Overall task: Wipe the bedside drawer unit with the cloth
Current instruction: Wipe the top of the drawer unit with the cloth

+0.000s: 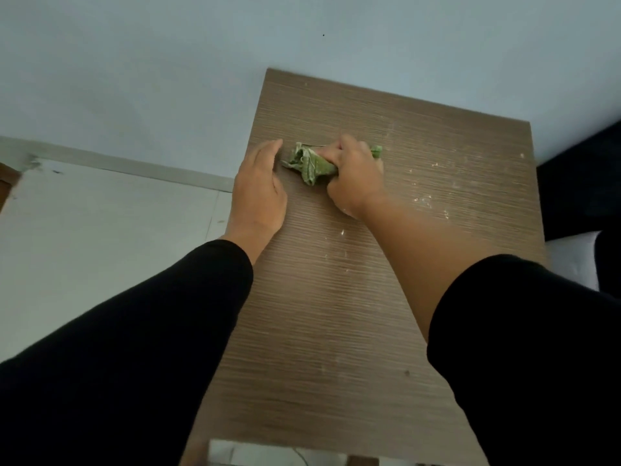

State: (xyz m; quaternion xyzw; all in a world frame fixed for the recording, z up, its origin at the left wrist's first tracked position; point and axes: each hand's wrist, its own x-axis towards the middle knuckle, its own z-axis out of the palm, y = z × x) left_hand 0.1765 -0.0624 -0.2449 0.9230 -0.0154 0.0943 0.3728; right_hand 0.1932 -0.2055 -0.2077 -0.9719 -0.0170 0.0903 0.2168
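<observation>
The bedside drawer unit's brown wood-grain top (336,314) fills the middle of the view, seen from above. My right hand (356,176) is shut on a crumpled green cloth (307,163) and presses it onto the top near the far left part. My left hand (260,186) lies at the unit's left edge, palm facing the cloth, fingers together and slightly curved, holding nothing. White specks and smears (425,200) dot the surface to the right of the cloth. Both arms wear black sleeves.
A pale blue wall (168,62) stands behind the unit. Light floor tiles (100,237) and a skirting strip lie to the left. A dark bed frame (578,183) with white bedding (571,260) adjoins the unit's right side.
</observation>
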